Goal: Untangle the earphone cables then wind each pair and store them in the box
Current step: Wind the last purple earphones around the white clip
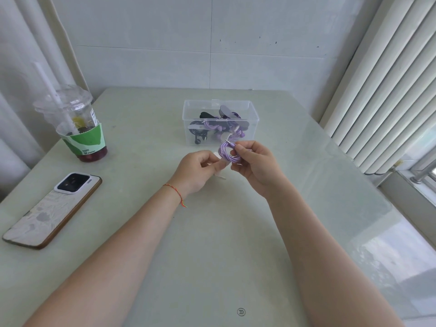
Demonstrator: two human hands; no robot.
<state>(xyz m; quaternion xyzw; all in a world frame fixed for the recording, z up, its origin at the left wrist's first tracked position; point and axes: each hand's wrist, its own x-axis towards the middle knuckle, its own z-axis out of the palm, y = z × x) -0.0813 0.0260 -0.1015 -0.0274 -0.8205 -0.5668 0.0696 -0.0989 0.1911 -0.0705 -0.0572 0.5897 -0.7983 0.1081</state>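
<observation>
A wound coil of purple earphone cable [227, 152] hangs above the table's middle, its metal plug sticking out at the top. My right hand [253, 165] pinches the coil from the right. My left hand [200, 168] pinches a pale strap [220, 166] that runs against the coil's lower left side; its tail hangs down below my fingers. Just behind stands a clear plastic box [252, 119] without a lid. It holds wound purple and black earphones [212, 127] with grey straps around them.
A plastic cup [77, 123] with a straw and a green sleeve stands at the left of the pale table [212, 232]. A phone [53, 210] lies face down near the left edge. Vertical blinds and a window sill flank the right side.
</observation>
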